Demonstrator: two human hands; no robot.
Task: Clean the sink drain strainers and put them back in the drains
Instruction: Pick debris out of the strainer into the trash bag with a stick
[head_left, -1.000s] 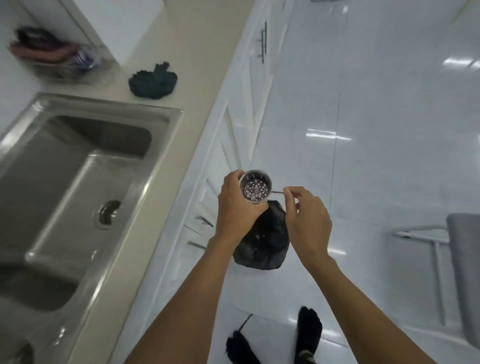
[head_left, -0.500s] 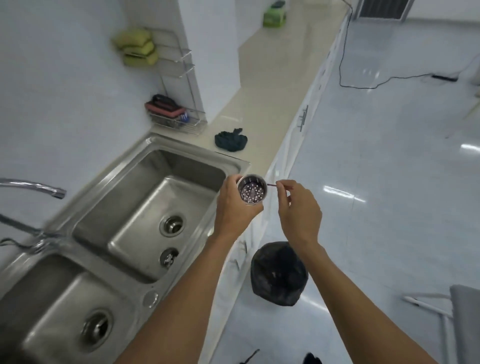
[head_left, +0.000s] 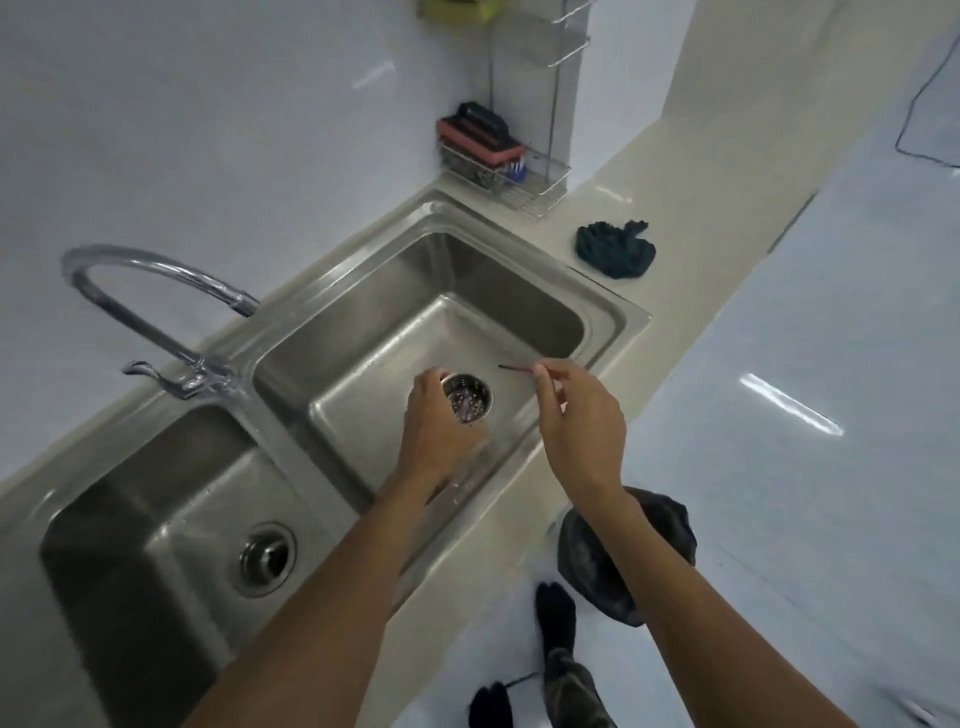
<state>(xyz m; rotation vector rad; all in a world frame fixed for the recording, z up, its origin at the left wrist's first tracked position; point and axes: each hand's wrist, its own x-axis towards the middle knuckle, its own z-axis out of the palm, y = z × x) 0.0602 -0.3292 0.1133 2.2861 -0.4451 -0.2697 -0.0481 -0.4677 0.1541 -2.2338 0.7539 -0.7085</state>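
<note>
My left hand (head_left: 434, 431) grips a round steel drain strainer (head_left: 467, 399), a small perforated cup, over the right basin (head_left: 519, 291) of a double steel sink. Its open mouth faces up toward me. My right hand (head_left: 576, 415) pinches a thin reddish stick (head_left: 515, 368) between thumb and fingertips, just right of the strainer and apart from it. The right basin's drain is hidden behind my left hand. The left basin (head_left: 130, 525) shows its drain (head_left: 267, 558) near the middle.
A curved chrome faucet (head_left: 156, 291) stands behind the divider between the basins. A dark cloth (head_left: 614, 250) lies on the beige counter at the right. A wire rack (head_left: 511, 174) holds sponges. A black bin bag (head_left: 597, 561) sits on the white floor below.
Both hands moved from over the bin bag to above the right basin, carrying strainer and stick. The stick tip has come away from the strainer's rim. My view swung toward the sink.
</note>
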